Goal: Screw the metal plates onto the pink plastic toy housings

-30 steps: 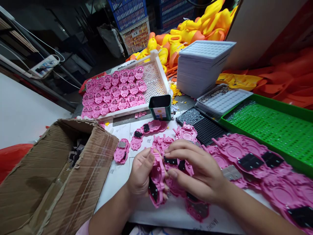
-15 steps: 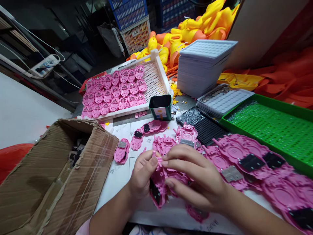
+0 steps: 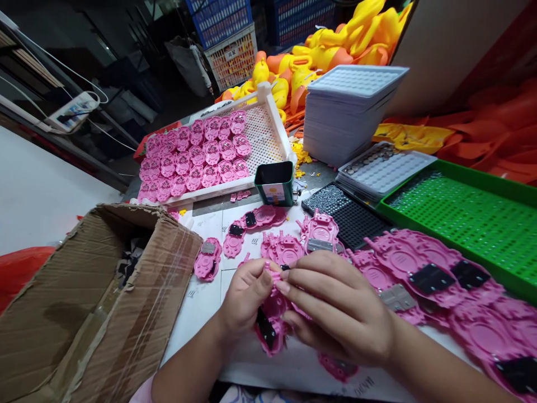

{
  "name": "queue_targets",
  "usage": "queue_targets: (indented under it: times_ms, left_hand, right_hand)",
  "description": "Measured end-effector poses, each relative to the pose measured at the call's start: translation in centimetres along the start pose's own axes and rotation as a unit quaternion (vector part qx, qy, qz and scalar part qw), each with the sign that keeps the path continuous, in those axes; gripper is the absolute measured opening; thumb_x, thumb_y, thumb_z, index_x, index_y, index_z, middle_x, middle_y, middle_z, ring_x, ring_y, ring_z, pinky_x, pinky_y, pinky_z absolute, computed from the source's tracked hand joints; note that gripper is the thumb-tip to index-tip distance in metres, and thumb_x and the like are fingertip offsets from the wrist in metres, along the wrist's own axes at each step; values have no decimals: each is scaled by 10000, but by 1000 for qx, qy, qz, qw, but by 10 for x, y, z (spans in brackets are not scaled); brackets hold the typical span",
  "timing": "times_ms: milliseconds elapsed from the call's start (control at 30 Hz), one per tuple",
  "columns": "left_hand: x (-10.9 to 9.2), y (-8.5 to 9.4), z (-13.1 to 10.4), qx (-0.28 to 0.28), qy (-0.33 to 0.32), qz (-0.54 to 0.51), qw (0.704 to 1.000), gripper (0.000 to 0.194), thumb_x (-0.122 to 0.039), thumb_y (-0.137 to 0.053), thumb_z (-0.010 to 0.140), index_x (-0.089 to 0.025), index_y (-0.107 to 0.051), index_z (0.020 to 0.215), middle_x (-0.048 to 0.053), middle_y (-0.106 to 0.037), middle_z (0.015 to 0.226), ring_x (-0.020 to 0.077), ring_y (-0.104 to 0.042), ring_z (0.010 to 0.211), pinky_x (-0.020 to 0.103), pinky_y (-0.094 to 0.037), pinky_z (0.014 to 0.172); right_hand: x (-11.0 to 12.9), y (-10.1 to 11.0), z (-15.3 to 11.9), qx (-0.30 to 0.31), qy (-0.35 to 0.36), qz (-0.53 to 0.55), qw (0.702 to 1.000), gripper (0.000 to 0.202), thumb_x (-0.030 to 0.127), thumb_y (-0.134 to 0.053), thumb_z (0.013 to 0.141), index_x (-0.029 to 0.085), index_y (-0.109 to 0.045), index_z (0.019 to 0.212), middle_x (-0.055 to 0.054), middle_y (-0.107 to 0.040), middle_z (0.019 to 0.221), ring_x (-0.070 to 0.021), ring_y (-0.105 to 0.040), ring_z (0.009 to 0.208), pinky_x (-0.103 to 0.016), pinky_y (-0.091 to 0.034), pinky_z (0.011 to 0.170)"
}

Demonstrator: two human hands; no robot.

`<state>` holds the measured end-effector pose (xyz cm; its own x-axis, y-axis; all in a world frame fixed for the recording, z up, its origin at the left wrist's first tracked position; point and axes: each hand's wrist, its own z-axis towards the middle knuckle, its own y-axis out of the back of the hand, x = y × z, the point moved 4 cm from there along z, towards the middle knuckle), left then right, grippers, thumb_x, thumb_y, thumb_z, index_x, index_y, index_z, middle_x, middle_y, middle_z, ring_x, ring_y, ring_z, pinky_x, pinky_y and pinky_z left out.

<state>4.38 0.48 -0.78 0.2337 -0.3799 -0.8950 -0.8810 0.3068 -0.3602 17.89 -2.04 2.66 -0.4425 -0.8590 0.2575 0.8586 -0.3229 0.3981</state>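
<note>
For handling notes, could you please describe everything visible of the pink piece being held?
The pink piece looks like molded plastic, with an upper peg and a silver-dotted black panel near its lower end. It is tilted over the white sheet, in the left hand's grip; the right hand's grip apparently touches its top, partly hiding it.

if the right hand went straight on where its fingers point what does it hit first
Likely the pink plastic casing in the left hand: the right hand has its fingertips at the casing's upper end, though exact contact is unclear.
</note>
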Motion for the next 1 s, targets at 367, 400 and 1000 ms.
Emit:
queue_targets:
  times_ms: [367,400,1000]
  left_hand:
    - [6,-1,-4,109,23,-106,988,328,-480,-597,832,-165,-546,754,-15,-562,454,88,-465,309,154,-347,312]
    - [7,-2,-4,118,27,-117,986,318,-470,-587,843,-165,-550,763,-9,-582,462,90,-478,307,153,-358,312]
    - [3,1,-2,31,-5,-81,996,377,-487,-703,745,-149,-550,682,-49,-433,478,37,-329,393,138,-297,399]
  right_hand:
    - [-3,8,4,0,-52,66,996,155,160,-562,815,77,-653,908,-106,-696,787,-186,-634,791,-321,-579,688]
    - [-3,8,4,1,-56,71,996,156,158,-557,815,84,-649,917,-104,-693,790,-186,-631,794,-323,-579,690]
    - [-1,4,3,-1,-50,89,995,156,153,-564,799,93,-638,923,-107,-683,795,-195,-636,785,-340,-577,678]
